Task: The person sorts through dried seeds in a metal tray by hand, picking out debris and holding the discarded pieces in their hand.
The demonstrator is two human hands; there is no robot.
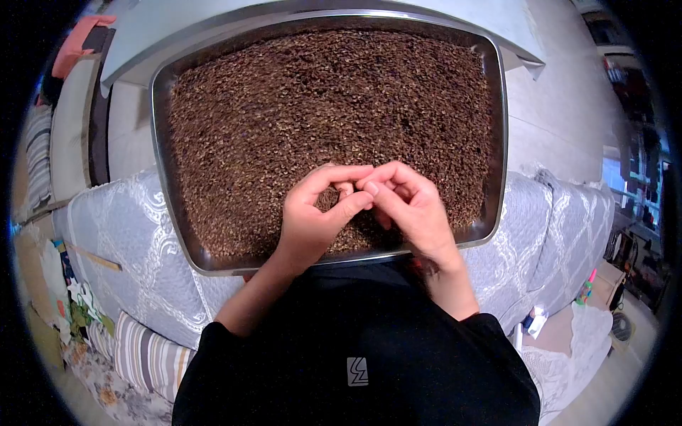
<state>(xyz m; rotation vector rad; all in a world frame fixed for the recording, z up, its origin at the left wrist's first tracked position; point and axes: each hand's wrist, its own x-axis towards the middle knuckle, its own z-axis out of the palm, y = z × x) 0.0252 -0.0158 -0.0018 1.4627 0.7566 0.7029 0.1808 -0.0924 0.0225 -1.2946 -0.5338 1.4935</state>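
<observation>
A large metal tray (504, 142) sits in front of my body, filled with a thick layer of small brown dried flakes or husks (327, 106). Over its near part, my left hand (320, 213) and my right hand (412, 206) meet at the fingertips. Thumb and index finger of each hand are pinched together. Whatever lies between those fingertips is too small or too hidden to name. The other fingers of both hands are curled.
Beyond the tray is a table with a pale cover (284, 14). A grey patterned sofa cover (117, 220) spreads on both sides of me. A striped cushion (149, 355) lies at lower left, and a white cloth (568, 355) at lower right.
</observation>
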